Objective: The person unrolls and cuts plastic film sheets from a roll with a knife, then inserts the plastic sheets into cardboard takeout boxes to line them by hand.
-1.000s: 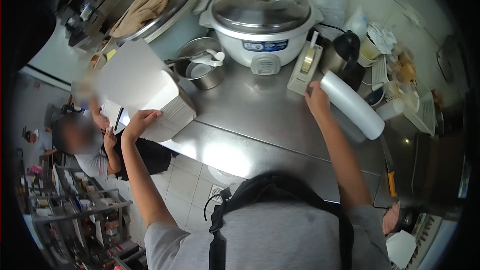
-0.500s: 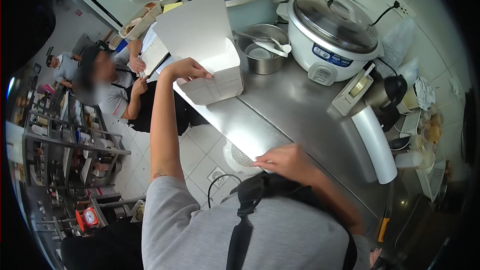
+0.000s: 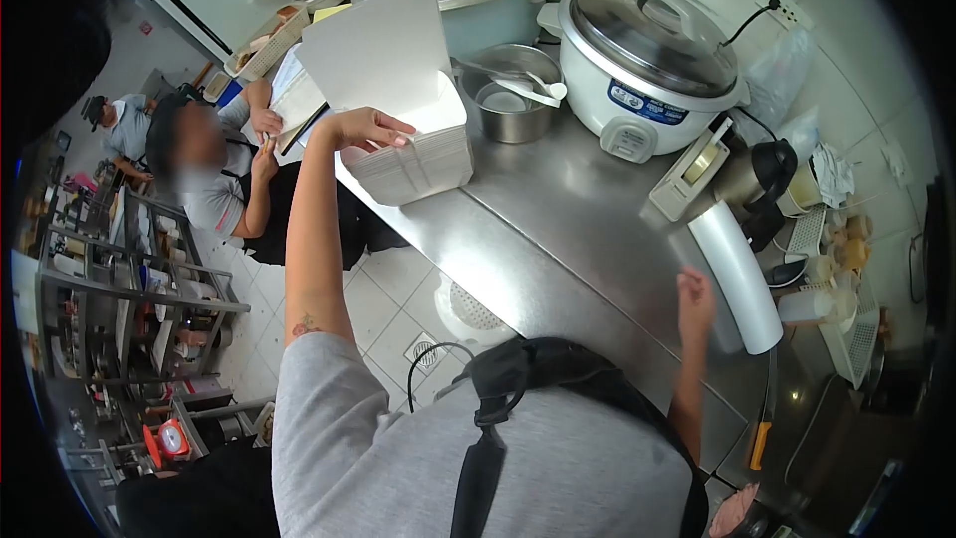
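On the far left part of the steel counter stands a stack of nested white takeaway boxes (image 3: 410, 177), the top one with its lid flap raised. My left hand (image 3: 370, 128) reaches over the near side of this stack, fingers bent and gripping the top box's wall. Over the right part of the counter is my right hand (image 3: 695, 301), slightly blurred, its fingers curled in and nothing visible in them. It is apart from the white plastic roll (image 3: 737, 279) close by.
Behind are a rice cooker (image 3: 652, 70), a metal pot (image 3: 513, 120) with spoons and a tape dispenser (image 3: 690, 171). An orange-handled knife (image 3: 761, 438) lies at the right. A co-worker (image 3: 214, 179) stands beyond the counter's left edge, holding papers. A white stool (image 3: 466, 309) is below.
My right hand has moved right and away from the counter's near edge, over towards the plastic roll. My left hand remains at the boxes. The whole view has shifted slightly.
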Demonstrator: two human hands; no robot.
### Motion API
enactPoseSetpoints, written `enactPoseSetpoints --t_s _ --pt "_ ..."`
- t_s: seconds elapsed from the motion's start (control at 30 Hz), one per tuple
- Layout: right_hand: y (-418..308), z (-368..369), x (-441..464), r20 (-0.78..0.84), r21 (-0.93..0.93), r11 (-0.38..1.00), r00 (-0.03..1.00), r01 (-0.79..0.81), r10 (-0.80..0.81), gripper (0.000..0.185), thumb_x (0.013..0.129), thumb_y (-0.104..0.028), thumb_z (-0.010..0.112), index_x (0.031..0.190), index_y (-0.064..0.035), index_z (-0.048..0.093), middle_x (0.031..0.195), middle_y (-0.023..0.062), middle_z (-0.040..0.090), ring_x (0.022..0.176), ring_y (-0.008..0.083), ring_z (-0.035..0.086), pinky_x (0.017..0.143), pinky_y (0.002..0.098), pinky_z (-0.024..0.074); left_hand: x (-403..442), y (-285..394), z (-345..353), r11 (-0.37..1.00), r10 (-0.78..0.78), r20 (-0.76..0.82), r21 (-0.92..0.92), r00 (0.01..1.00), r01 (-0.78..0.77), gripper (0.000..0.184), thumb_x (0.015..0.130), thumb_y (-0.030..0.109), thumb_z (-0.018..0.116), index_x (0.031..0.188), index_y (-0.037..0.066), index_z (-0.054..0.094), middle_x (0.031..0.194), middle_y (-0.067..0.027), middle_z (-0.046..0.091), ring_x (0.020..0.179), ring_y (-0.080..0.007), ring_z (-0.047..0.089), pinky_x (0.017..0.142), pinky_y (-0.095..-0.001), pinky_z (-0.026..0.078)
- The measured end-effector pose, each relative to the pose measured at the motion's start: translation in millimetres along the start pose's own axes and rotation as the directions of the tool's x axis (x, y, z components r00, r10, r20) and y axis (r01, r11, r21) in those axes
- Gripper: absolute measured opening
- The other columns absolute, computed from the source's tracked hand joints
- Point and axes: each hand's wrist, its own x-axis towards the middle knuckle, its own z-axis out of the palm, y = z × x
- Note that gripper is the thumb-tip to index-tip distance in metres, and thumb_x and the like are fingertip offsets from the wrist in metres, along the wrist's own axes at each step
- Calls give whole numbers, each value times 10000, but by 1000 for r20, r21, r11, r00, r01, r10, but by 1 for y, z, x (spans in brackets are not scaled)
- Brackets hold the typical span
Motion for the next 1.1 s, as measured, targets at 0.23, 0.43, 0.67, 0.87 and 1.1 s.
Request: enactPoseSetpoints --t_s 0.23,0.43,0.67,0.87,1.1 --pt "38 -33 31 13 101 993 998 -60 59 250 940 -123 591 1169 -34 636 1122 87 674 956 147 634 834 286 487 -8 6 8 999 44 -67 32 997 -42 507 764 370 788 1223 181 681 1014 17 694 979 -120 598 838 -282 488" --pt "-18 1 64 228 395 881 957 -260 180 393 945 -214 605 1296 -37 585 1160 52 642 991 144 607 876 296 494 -7 19 15 919 238 -133 353 962 -178 380 740 91 702 1119 69 720 938 -75 732 849 -159 680 778 -299 531" --pt "-28 53 129 138 258 899 935 -353 327 563 921 -383 617 1300 27 545 1067 70 628 856 120 615 714 271 544 -14 12 48 689 489 -299 709 819 -153 172 844 120 619 961 51 725 816 -154 706 787 -296 694 715 -402 529" --pt "-27 53 143 81 30 930 928 -367 363 524 880 -481 640 1078 2 686 758 49 612 580 115 570 473 267 504 -65 49 96 711 573 -667 693 476 116 168 888 100 567 1034 61 640 921 -135 695 834 -327 672 700 -417 521" --pt "-22 55 151 142 278 824 870 -494 473 373 855 -394 700 1073 -92 721 640 -39 519 514 67 466 468 248 439 -114 113 168 716 696 -682 682 223 -149 256 841 -29 564 1036 79 689 914 -116 691 809 -289 667 697 -369 527"
